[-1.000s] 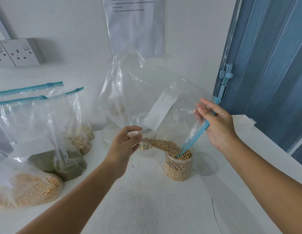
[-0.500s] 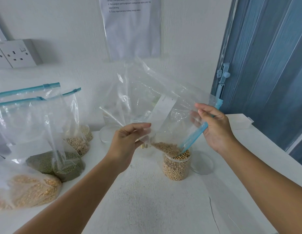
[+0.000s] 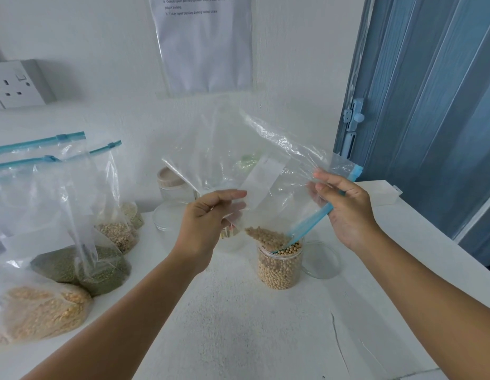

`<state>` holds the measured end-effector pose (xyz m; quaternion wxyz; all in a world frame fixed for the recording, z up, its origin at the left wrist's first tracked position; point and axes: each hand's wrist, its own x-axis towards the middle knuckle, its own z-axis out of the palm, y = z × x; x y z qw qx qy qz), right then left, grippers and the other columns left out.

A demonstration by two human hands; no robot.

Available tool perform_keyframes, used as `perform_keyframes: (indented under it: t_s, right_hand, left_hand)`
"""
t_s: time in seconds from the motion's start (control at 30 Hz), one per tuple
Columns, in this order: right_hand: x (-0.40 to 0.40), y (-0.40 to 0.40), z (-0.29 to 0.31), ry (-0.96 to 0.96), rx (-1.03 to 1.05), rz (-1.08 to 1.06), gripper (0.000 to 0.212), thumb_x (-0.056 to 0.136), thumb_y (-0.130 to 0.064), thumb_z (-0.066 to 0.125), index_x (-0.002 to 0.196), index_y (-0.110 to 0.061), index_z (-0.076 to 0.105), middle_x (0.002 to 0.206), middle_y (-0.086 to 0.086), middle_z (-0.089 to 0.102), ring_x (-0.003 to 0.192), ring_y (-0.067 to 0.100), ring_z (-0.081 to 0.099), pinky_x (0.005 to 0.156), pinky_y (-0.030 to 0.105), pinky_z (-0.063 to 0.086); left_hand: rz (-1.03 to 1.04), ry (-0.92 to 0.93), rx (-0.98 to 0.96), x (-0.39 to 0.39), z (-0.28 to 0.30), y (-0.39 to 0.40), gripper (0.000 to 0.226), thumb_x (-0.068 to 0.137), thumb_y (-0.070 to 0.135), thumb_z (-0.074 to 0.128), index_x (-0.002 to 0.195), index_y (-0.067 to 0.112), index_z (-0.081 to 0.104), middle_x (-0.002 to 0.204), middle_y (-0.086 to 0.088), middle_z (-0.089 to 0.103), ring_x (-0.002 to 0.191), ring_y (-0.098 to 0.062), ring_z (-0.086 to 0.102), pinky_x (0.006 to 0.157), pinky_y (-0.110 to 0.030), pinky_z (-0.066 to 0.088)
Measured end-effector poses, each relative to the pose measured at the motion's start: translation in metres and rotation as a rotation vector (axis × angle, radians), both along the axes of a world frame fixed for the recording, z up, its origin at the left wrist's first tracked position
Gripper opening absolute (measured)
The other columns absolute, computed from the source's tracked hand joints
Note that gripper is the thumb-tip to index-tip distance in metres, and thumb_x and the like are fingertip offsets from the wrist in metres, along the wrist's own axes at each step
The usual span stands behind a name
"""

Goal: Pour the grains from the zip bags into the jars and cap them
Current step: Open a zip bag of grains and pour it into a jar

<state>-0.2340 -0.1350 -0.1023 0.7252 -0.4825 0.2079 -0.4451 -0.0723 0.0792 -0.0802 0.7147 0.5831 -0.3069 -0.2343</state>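
White counter (image 3: 238,325), rough-textured, with a thin crack near my right forearm. Directly on it:

- Open jar (image 3: 280,266), centre, filled with pale beans to the brim.
- Clear lid (image 3: 324,260), flat, just right of the jar.
- Second lid (image 3: 167,218), flat, further back on the left.
- Capped jar (image 3: 171,185), at the back by the wall (contents hard to tell).
- Yellow bag (image 3: 38,311), front left, lying slumped.
- Green bag (image 3: 82,266), behind it, touching.
- Tan bag (image 3: 116,234), further back, upright, blue zip on top.
- White box (image 3: 383,192), far right corner, beside the blue door.
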Motion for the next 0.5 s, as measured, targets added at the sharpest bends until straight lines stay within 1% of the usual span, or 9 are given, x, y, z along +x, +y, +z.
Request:
perform_keyframes:
  t_s: [0.1,0.17,0.23,0.3,0.37,0.43,0.5]
  right_hand:
    - [-0.002,0.0,0.001,0.036,-0.017,0.001,0.02,0.085,-0.002,0.077,0.097,-0.016,0.083,0.133,-0.001,0.07,0.119,0.024,0.07,0.105,0.042,0.055]
    - [-0.004,0.002,-0.002,0.106,-0.063,0.009,0.02,0.077,-0.011,0.082,0.096,-0.018,0.084,0.129,-0.001,0.072,0.122,0.025,0.068,0.106,0.045,0.055]
    - [-0.007,0.005,-0.006,0.181,-0.09,0.027,0.024,0.074,-0.016,0.084,0.098,-0.018,0.084,0.122,-0.003,0.074,0.12,0.025,0.069,0.104,0.047,0.056]
    - [-0.009,0.005,-0.009,0.212,-0.089,0.037,0.025,0.079,-0.012,0.082,0.104,-0.012,0.081,0.115,-0.002,0.077,0.113,0.024,0.072,0.102,0.046,0.057]
    - [-0.009,0.004,-0.009,0.203,-0.068,0.028,0.021,0.087,-0.004,0.076,0.108,-0.006,0.078,0.114,0.002,0.077,0.109,0.023,0.075,0.102,0.044,0.058]
    - [-0.008,0.001,-0.009,0.182,-0.041,0.028,0.02,0.093,0.002,0.07,0.112,-0.003,0.076,0.115,0.007,0.077,0.108,0.024,0.075,0.101,0.042,0.058]
    - [-0.007,0.0,-0.009,0.143,-0.01,0.039,0.021,0.095,0.005,0.065,0.113,-0.002,0.075,0.112,0.007,0.078,0.109,0.026,0.075,0.099,0.038,0.059]
  left_hand:
    - [-0.01,0.002,-0.016,-0.002,0.002,-0.004,0.052,0.105,-0.01,0.044,0.092,0.02,0.084,0.11,-0.003,0.078,0.108,-0.029,0.074,0.104,-0.046,0.056]
    - [-0.021,-0.009,-0.02,-0.003,0.001,-0.006,0.049,0.105,-0.009,0.046,0.093,0.018,0.084,0.11,-0.003,0.077,0.108,-0.03,0.073,0.103,-0.044,0.057]
    - [-0.034,-0.044,-0.014,-0.004,-0.001,-0.007,0.045,0.104,-0.007,0.051,0.093,0.02,0.085,0.112,-0.004,0.077,0.109,-0.027,0.073,0.105,-0.041,0.056]
    - [-0.048,-0.083,-0.007,-0.004,-0.002,-0.007,0.043,0.102,-0.007,0.055,0.093,0.022,0.085,0.111,-0.004,0.077,0.111,-0.025,0.072,0.106,-0.04,0.054]
    - [-0.064,-0.081,-0.013,-0.003,0.0,-0.009,0.042,0.101,-0.009,0.056,0.091,0.02,0.085,0.111,-0.006,0.077,0.113,-0.022,0.071,0.107,-0.04,0.054]
    - [-0.069,-0.05,-0.036,-0.002,0.002,-0.011,0.042,0.1,-0.01,0.055,0.09,0.017,0.085,0.112,-0.006,0.077,0.114,-0.019,0.071,0.108,-0.04,0.054]
    - [-0.076,-0.031,-0.042,-0.001,0.001,-0.014,0.041,0.101,-0.008,0.055,0.092,0.017,0.085,0.117,-0.006,0.077,0.119,-0.02,0.068,0.111,-0.044,0.051]
